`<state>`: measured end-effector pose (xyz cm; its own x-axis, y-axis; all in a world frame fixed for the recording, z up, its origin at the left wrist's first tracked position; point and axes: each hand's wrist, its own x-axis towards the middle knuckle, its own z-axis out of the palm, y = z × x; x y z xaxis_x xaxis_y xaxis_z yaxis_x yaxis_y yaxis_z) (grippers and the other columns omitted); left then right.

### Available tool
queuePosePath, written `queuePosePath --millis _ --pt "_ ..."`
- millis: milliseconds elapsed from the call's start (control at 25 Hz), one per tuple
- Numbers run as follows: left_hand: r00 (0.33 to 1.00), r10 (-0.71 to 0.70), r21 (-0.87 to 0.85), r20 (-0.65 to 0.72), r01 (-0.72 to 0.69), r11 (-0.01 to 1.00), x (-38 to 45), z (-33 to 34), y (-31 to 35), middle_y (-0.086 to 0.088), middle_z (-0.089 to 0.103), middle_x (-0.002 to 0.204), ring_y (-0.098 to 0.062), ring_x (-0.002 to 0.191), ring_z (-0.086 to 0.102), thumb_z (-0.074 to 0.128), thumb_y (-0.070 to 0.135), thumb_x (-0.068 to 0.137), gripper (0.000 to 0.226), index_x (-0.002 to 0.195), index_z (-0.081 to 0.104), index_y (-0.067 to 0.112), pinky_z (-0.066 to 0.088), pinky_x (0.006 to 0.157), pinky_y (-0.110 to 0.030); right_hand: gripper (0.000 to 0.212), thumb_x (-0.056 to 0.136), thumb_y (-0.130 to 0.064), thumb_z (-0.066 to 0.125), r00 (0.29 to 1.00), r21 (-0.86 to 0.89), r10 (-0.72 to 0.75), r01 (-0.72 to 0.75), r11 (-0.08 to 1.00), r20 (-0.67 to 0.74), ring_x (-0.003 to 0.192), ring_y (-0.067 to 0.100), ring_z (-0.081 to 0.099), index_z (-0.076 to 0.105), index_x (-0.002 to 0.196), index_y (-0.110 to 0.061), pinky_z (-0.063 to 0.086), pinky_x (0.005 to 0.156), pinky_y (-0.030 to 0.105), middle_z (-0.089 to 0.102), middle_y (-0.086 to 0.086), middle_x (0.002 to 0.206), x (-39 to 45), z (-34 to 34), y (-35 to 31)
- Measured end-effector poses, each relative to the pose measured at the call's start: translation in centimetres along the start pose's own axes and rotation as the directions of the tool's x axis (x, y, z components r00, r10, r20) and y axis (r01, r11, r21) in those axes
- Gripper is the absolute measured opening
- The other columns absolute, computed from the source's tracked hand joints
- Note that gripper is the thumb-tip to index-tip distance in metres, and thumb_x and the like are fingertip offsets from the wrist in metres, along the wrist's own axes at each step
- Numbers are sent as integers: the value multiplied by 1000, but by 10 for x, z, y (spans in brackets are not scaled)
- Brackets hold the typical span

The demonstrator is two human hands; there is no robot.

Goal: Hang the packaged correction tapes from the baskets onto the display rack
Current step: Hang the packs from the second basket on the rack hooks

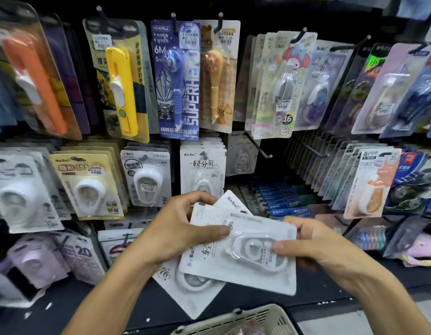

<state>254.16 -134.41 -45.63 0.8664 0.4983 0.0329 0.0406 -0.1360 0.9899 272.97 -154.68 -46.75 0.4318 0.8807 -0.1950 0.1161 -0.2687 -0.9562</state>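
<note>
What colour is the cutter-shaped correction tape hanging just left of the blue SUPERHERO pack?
Bright yellow with a white slider, seen in the head view.

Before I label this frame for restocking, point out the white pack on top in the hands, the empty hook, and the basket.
white pack (pixel 245 252), head view, on its clear blister.
empty hook (pixel 258 146), head view, mid-shaft.
basket (pixel 236 315), head view, on its rim.
</note>
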Motion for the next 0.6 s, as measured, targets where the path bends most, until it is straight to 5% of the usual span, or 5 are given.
queuePosePath --millis 80,200,360,520,600 --pt "999 -22 -101 40 26 995 0 -3 1 -11 80 95 -24 78 78 90 10 62 37 93 75 25 62 59 -32 34 62 -37 93 999 27 -36 36 999 7 39 12 45 68 81 -22 28 35 17 75 17 83 -1 2 1" --pt "997 -23 -266 72 41 963 1 -11 2 -16 78 105 -32 86 78 88 6 61 47 103 76 24 62 63 -36 41 62 -39 92 950 245 -140 211 946 -279 38 18 54 68 89 -18 36 33 19 71 16 77 3 2 0" --pt "994 10 -395 -106 -51 917 7 -19 1 -17 77 108 -34 88 78 86 8 62 49 109 75 17 63 62 -37 48 68 -39 79 893 431 -34 250 867 -449 47 19 60 63 104 -12 47 37 26 72 13 81 3 -3 1" --pt "956 24 -419 -291 -150 895 12 -18 -5 -9 79 107 -25 94 77 81 11 61 50 110 72 14 63 68 -29 12 78 -33 76 889 349 -42 222 910 -457 34 14 39 69 79 -23 30 35 21 59 10 61 2 13 1" --pt "945 33 -430 -326 -179 885 13 -14 -4 -8 79 107 -23 96 77 77 8 64 49 112 69 13 62 69 -26 17 85 -21 71 838 348 -34 262 900 -545 31 11 31 68 69 -24 22 36 15 51 6 54 4 19 4"
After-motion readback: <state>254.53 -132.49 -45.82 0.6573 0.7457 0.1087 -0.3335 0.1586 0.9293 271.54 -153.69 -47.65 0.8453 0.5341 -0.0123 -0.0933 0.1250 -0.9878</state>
